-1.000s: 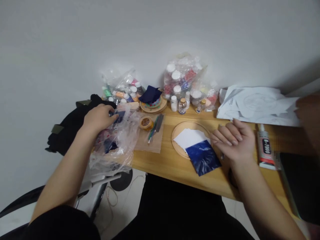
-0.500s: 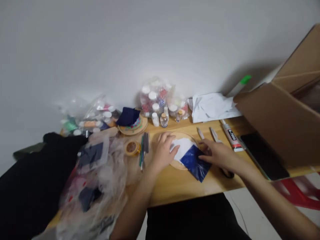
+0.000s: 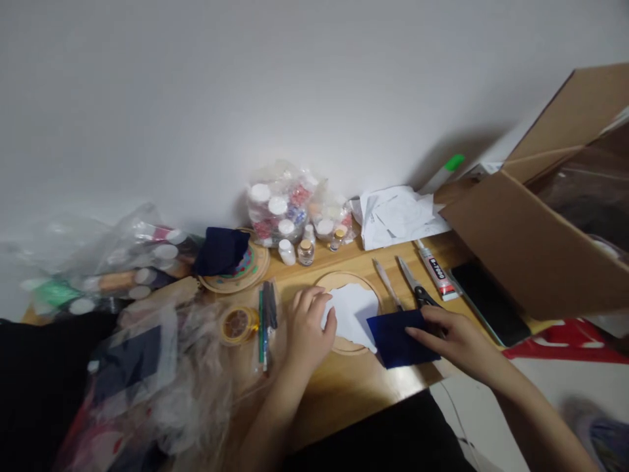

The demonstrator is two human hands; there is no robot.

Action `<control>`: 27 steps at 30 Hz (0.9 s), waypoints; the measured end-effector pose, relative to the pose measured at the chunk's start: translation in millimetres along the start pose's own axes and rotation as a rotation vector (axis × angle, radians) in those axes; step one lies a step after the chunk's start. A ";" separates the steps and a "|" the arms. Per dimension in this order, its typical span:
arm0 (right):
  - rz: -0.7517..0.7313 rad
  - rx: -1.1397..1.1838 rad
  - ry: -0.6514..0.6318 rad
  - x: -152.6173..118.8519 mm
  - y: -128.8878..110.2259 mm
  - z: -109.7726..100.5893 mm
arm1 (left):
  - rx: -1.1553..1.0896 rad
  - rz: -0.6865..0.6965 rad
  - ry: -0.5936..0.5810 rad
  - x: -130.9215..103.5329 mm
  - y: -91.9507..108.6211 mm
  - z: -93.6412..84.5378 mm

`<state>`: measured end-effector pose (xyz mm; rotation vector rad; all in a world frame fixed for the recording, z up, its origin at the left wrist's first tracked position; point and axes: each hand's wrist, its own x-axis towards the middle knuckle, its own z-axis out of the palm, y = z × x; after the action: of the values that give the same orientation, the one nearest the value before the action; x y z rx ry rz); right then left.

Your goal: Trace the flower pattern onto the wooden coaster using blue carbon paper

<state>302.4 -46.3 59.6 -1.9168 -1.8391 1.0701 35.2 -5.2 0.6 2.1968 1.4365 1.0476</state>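
A white paper cutout (image 3: 350, 316) lies on a round wooden hoop (image 3: 376, 285) on the wooden table. My left hand (image 3: 312, 324) rests at the left edge of the hoop and paper, fingers apart, holding nothing. My right hand (image 3: 449, 334) has its thumb and fingers on the right part of a dark blue sheet (image 3: 398, 337), whose left corner overlaps the paper. Just behind that sheet are black-handled scissors (image 3: 417, 288) and a slim pointed tool (image 3: 387, 282).
A glue tube (image 3: 436, 270), a black phone (image 3: 489, 305) and an open cardboard box (image 3: 535, 242) are at the right. Small bottles (image 3: 305, 252) and filled bags (image 3: 280, 203) stand near the wall. Plastic bags (image 3: 187, 387) cover the left side.
The blue sheet has shifted right and turned, with my right hand on it, uncovering more of the white paper. The camera view has tilted and moved.
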 end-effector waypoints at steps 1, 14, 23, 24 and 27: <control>0.003 0.085 0.029 -5.3 7.7 -5.3 | 0.006 0.001 -0.014 -0.4 0.7 0.8; 0.170 0.601 0.278 71.3 29.1 -39.1 | 0.364 0.186 -0.576 1.9 38.1 -14.9; 0.146 0.637 0.463 64.8 23.5 -56.1 | 0.018 -0.360 -0.247 -10.6 36.3 -11.2; 0.126 0.647 0.499 58.8 24.2 -52.4 | 0.020 -0.437 -0.214 -11.3 36.4 -12.9; 0.095 0.719 0.547 39.5 25.0 -37.7 | -0.001 -0.577 -0.226 -9.8 34.1 -14.7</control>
<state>342.8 -2.0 56.7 -1.6270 -0.9074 0.9275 44.8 -30.9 27.5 1.6619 1.7918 0.5781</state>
